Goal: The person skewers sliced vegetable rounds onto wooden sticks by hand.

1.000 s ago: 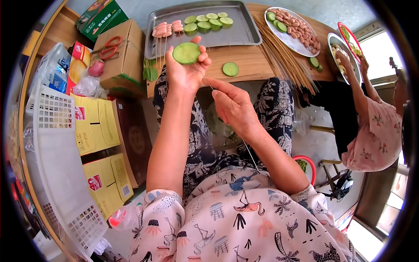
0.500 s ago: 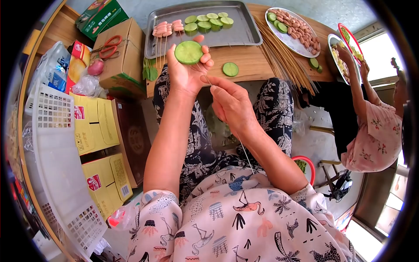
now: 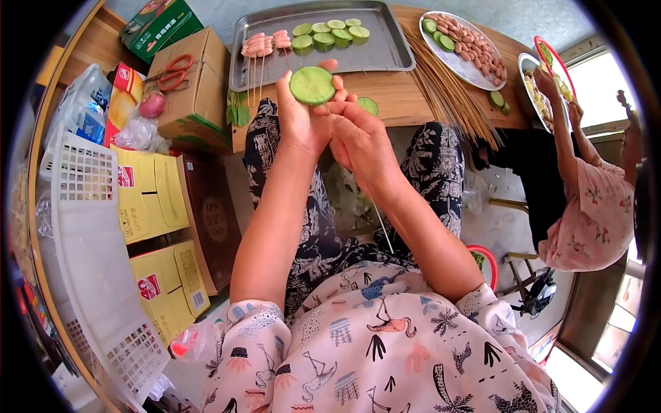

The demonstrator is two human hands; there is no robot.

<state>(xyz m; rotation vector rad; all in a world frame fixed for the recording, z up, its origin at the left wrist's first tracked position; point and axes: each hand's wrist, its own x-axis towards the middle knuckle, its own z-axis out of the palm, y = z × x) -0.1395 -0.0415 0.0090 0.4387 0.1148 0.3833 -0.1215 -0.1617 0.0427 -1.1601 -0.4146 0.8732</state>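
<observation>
My left hand [image 3: 303, 117] holds up a round green vegetable slice [image 3: 312, 86], like cucumber or zucchini, between thumb and fingers. Just below it, my right hand [image 3: 361, 141] pinches a thin skewer [image 3: 383, 227], whose lower end slants down toward my lap. Its tip is at the slice's lower edge; I cannot tell how deep it goes. Past my right hand, another green slice [image 3: 368, 105] lies on the wooden table, partly covered by my fingers. Behind my hands, a metal tray [image 3: 275, 77] bears skewered pink sausage pieces [image 3: 257, 45] and rows of green slices [image 3: 322, 40].
A bundle of bamboo skewers [image 3: 451, 82] lies right of the tray. Beyond it is an oval plate [image 3: 475, 77] of small sausages and green slices. Another person [image 3: 592, 206] works at the right over a bowl. Boxes [image 3: 193, 89] and a white plastic basket [image 3: 89, 241] stand left.
Both hands have come together, the left shifting slightly right with the slice and the right moving up. The skewer's tip has reached the slice's lower edge.
</observation>
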